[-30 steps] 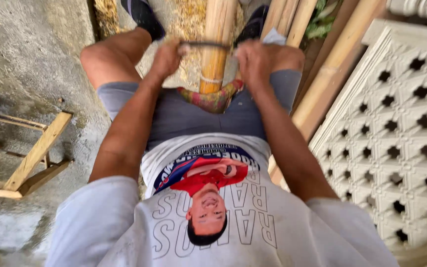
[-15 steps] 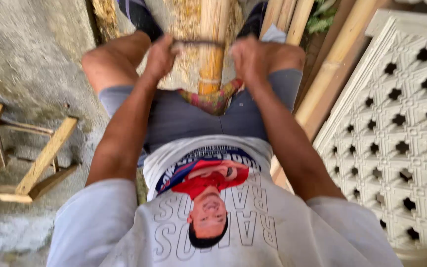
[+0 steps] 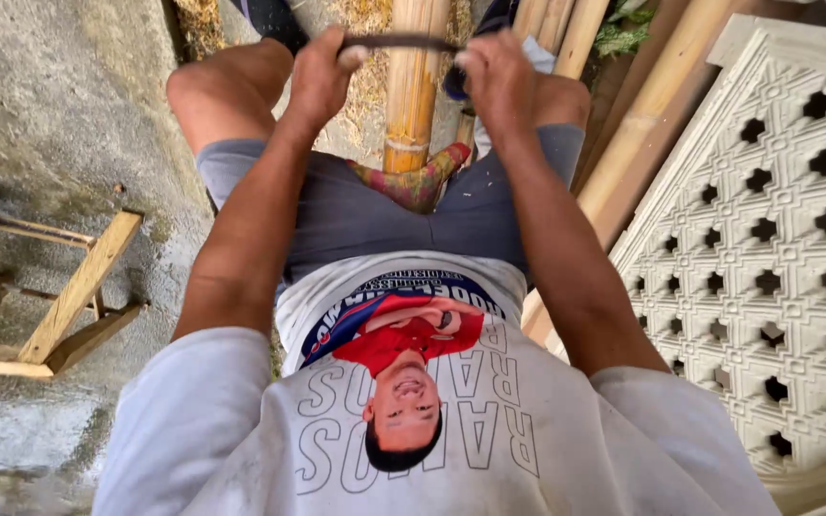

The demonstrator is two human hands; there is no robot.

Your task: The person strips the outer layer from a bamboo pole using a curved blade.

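Note:
A thick bamboo pole (image 3: 413, 86) runs away from me between my knees, its near end resting on a multicoloured cloth (image 3: 418, 182) in my lap. A thin dark curved blade (image 3: 399, 41) lies across the pole. My left hand (image 3: 322, 72) grips the blade's left end and my right hand (image 3: 494, 76) grips its right end, both fists closed. Pale shavings (image 3: 365, 91) lie on the ground beside the pole.
More bamboo poles (image 3: 642, 124) lean along my right side. A pale carved lattice panel (image 3: 776, 248) stands at the right. A small wooden stool frame (image 3: 40, 287) sits on the concrete floor (image 3: 59, 115) at the left.
Both hands and the blade have slid farther away from me along the bamboo pole. The view has shifted slightly.

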